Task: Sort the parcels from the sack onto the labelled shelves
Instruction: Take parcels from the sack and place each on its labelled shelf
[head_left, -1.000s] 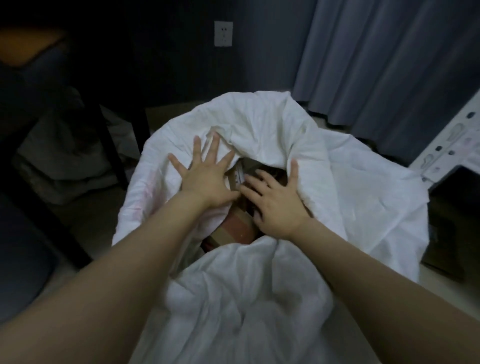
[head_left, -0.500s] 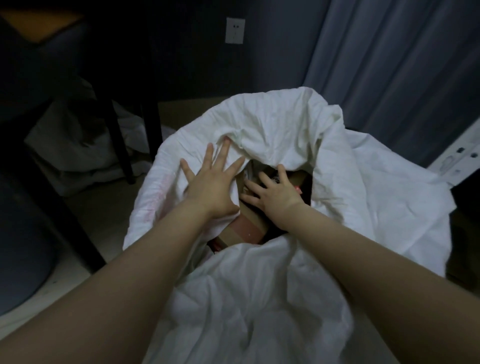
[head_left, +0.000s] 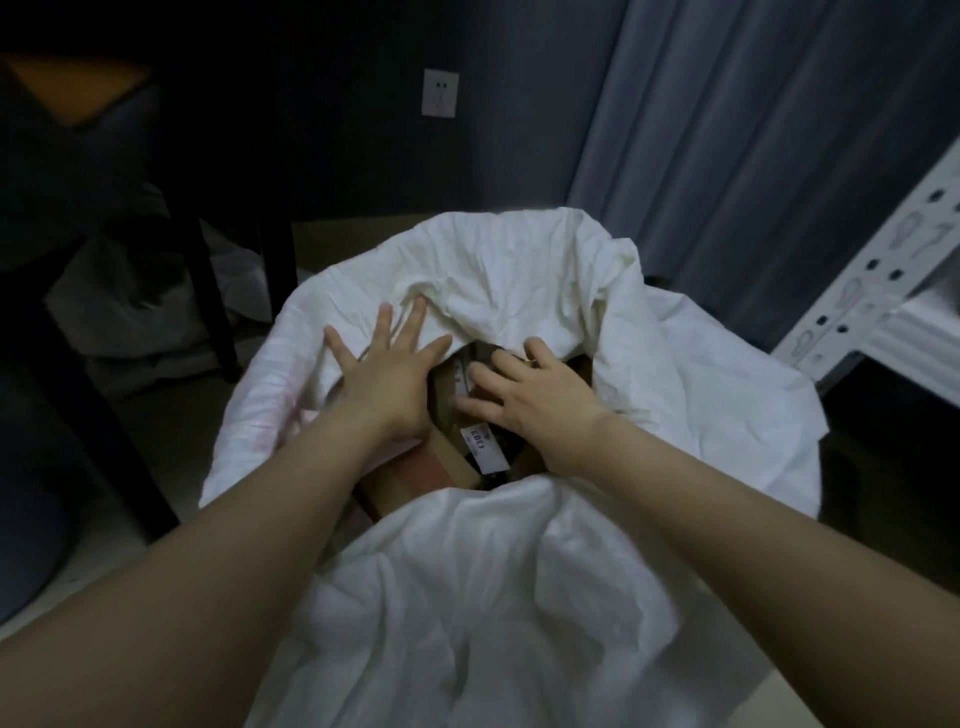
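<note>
L hand (head_left: 384, 374), fingers spread flat, still pins sack (head_left: 519, 291) wall left; R hand (head_left: 535, 400) has dipped deeper onto parcels (head_left: 436, 467), grip unclear. 1st pick looks imminent.

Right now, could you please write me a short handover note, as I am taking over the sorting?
Left hand: open, fingers spread, pressing the white sack rim back.
Right hand: in the sack mouth, fingers on parcels; grip unclear.
A cardboard parcel and a labelled parcel lie inside the sack; the shelf rack stands to the right.
Done: no parcel out yet. Left: lift out and shelve all.
</note>
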